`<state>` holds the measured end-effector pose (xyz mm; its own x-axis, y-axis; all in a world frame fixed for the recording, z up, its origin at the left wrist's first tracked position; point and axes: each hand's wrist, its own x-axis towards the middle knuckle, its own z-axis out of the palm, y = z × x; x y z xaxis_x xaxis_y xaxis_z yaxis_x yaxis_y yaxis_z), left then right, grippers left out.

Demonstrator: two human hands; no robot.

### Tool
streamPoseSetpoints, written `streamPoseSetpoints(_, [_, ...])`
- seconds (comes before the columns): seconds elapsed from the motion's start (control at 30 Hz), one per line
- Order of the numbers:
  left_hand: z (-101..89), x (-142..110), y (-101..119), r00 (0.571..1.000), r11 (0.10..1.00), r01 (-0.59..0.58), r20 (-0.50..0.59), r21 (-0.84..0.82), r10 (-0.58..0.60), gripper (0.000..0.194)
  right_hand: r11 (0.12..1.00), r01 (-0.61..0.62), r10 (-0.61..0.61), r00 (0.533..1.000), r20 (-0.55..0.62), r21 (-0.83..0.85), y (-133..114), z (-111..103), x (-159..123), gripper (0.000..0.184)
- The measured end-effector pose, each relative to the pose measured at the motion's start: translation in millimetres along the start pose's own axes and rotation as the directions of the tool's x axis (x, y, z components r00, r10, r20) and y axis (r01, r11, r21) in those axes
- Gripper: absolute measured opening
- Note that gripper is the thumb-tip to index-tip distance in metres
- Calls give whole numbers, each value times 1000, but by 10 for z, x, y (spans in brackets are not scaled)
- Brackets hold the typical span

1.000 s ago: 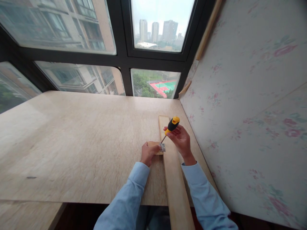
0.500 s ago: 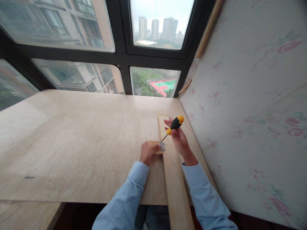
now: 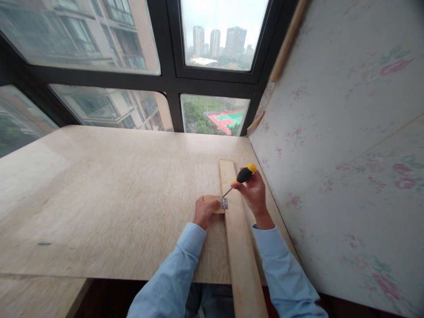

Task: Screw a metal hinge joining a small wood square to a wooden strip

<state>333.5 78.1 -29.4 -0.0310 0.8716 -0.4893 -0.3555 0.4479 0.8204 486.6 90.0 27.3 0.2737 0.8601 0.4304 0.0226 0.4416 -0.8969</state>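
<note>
My right hand (image 3: 254,193) grips a screwdriver (image 3: 245,174) with a black and yellow handle. The screwdriver leans, its shaft running down and left to a small silver hinge (image 3: 225,203). Whether its tip sits in a screw is too small to tell. The hinge lies across the seam between a short wooden block (image 3: 211,198) and a long wooden board (image 3: 241,247). My left hand (image 3: 206,212) is closed on the short block, thumb pressed down at the hinge's left leaf; its other fingers are mostly hidden.
The boards lie on a beige marble-patterned ledge (image 3: 132,194), and the long board overhangs its near edge. A small dark object (image 3: 44,244) lies at the left. A flowered wall (image 3: 331,154) rises close on the right. Dark-framed windows (image 3: 170,79) stand behind the ledge.
My right hand has turned on the screwdriver, its fingers now curled behind the handle rather than stretched out at the left. The handle tilts slightly lower. The left hand stays in place.
</note>
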Motion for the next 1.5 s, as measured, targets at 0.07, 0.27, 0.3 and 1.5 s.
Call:
streamPoseSetpoints(0.07, [-5, 5, -4, 1000, 1000, 2, -1, 2, -2, 46, 1000, -22, 21, 993, 114, 4, -63, -22, -28, 53])
streamPoseSetpoints(0.27, [-8, -1, 10, 1000, 1000, 3, 11, -3, -3, 46, 989, -108, 62, 916, 397, 96, -386, -217, -14, 53])
streamPoseSetpoints(0.3, [-7, -2, 10, 1000, 1000, 0, 6, -2, 0, 46, 988, -118, 67, 904, 422, 97, -413, -248, 17, 54])
streamPoseSetpoints(1.5, [1, -26, 23, 1000, 1000, -6, 8, -2, 6, 43, 992, -101, 11, 684, 730, 80, -439, -410, 445, 65])
